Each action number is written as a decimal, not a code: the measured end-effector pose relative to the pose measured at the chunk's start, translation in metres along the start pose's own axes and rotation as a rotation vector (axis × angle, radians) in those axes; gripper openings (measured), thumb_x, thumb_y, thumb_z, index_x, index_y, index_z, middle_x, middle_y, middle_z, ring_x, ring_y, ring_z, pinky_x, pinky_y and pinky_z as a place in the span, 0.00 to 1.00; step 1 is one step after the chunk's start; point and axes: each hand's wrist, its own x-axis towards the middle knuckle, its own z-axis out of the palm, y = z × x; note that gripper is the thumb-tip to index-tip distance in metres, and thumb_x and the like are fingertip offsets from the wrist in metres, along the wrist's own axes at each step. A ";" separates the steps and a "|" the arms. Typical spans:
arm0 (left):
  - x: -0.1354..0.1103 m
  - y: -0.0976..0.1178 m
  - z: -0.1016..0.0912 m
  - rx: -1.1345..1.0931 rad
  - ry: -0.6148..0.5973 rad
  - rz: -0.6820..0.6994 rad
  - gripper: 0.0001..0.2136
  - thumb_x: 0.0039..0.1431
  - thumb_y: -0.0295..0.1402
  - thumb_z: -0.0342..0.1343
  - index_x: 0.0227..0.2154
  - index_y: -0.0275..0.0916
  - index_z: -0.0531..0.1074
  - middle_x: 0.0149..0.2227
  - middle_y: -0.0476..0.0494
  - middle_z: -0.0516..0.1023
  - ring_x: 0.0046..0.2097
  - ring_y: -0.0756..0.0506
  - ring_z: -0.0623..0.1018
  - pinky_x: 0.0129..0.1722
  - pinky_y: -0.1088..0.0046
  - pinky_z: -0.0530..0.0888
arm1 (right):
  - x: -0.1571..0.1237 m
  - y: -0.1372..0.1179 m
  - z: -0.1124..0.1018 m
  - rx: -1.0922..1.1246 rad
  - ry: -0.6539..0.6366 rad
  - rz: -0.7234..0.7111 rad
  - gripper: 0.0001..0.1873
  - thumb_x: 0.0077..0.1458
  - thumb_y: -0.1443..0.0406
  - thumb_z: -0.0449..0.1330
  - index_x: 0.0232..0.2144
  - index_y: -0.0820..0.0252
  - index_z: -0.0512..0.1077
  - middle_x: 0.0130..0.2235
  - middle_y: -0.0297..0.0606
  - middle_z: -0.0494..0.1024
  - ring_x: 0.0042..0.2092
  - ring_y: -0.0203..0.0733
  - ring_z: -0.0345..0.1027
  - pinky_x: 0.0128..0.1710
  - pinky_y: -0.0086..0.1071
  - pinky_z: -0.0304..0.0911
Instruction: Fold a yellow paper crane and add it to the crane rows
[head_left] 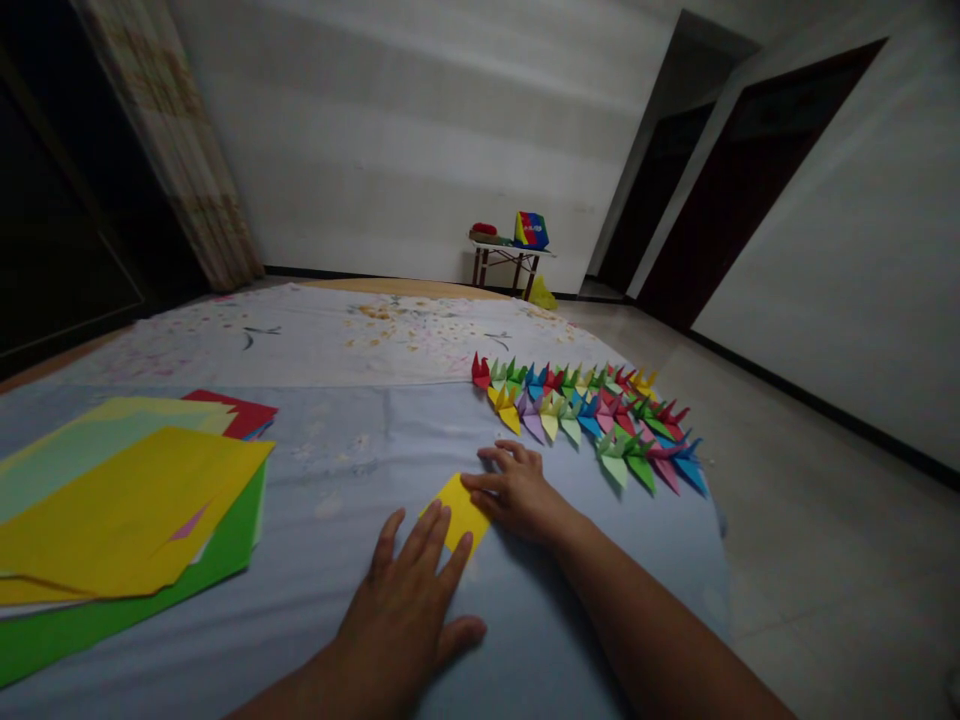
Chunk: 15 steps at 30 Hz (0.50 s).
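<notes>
A small folded yellow paper [460, 512] lies on the pale blue cloth [360, 470] in front of me. My left hand [405, 605] lies flat with fingers stretched out, its fingertips resting on the paper's near edge. My right hand [517, 490] rests on the paper's far right edge, fingers spread and pressing down. Neither hand grips the paper.
A stack of large coloured paper sheets [127, 510], yellow, green and red, lies at the left. Several rows of folded paper cranes [592, 415] stand to the right of my hands. A small table [510, 258] with a colourful box stands by the far wall. Bare floor lies at the right.
</notes>
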 end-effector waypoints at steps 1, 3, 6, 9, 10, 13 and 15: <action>-0.002 0.002 -0.002 -0.009 -0.021 0.001 0.28 0.50 0.50 0.52 0.53 0.42 0.64 0.57 0.31 0.61 0.60 0.33 0.58 0.55 0.44 0.48 | 0.000 0.000 0.000 -0.004 0.001 0.000 0.16 0.56 0.55 0.52 0.47 0.39 0.68 0.55 0.37 0.62 0.58 0.53 0.43 0.50 0.49 0.43; -0.004 0.006 -0.007 -0.028 -0.036 -0.003 0.27 0.51 0.51 0.51 0.50 0.41 0.67 0.56 0.31 0.64 0.59 0.33 0.59 0.54 0.44 0.48 | -0.001 -0.001 0.001 -0.007 0.009 -0.002 0.15 0.56 0.55 0.52 0.47 0.40 0.68 0.55 0.37 0.62 0.58 0.53 0.43 0.50 0.49 0.44; -0.005 0.009 -0.014 -0.055 0.032 0.033 0.20 0.53 0.48 0.50 0.43 0.43 0.72 0.51 0.37 0.72 0.57 0.35 0.63 0.54 0.45 0.49 | -0.002 -0.003 0.003 0.002 0.033 -0.007 0.15 0.56 0.56 0.52 0.46 0.41 0.69 0.54 0.37 0.63 0.57 0.53 0.44 0.50 0.49 0.44; -0.001 0.004 -0.020 -0.089 0.149 0.049 0.11 0.57 0.40 0.48 0.34 0.45 0.75 0.42 0.45 0.77 0.53 0.39 0.68 0.54 0.49 0.50 | -0.003 -0.002 0.004 0.038 0.096 -0.019 0.13 0.55 0.57 0.54 0.43 0.43 0.71 0.53 0.37 0.65 0.57 0.52 0.45 0.51 0.49 0.44; 0.001 0.001 -0.021 -0.094 0.190 0.038 0.10 0.58 0.37 0.47 0.34 0.45 0.74 0.41 0.46 0.77 0.51 0.39 0.69 0.53 0.50 0.51 | -0.004 -0.001 0.003 0.058 0.131 -0.024 0.13 0.55 0.58 0.54 0.42 0.44 0.72 0.52 0.37 0.66 0.57 0.51 0.46 0.51 0.49 0.44; 0.007 -0.009 -0.022 -0.107 0.268 0.025 0.10 0.58 0.34 0.47 0.37 0.44 0.72 0.42 0.45 0.76 0.48 0.41 0.70 0.51 0.54 0.54 | -0.007 0.005 -0.004 0.146 0.208 -0.057 0.12 0.54 0.59 0.56 0.42 0.46 0.73 0.50 0.38 0.68 0.55 0.47 0.50 0.52 0.46 0.47; 0.009 -0.014 -0.020 -0.121 0.278 0.031 0.10 0.58 0.34 0.47 0.38 0.43 0.71 0.42 0.45 0.76 0.47 0.43 0.71 0.50 0.56 0.54 | -0.009 0.011 -0.011 0.226 0.191 -0.104 0.12 0.53 0.60 0.57 0.42 0.49 0.73 0.49 0.39 0.70 0.52 0.45 0.55 0.51 0.44 0.50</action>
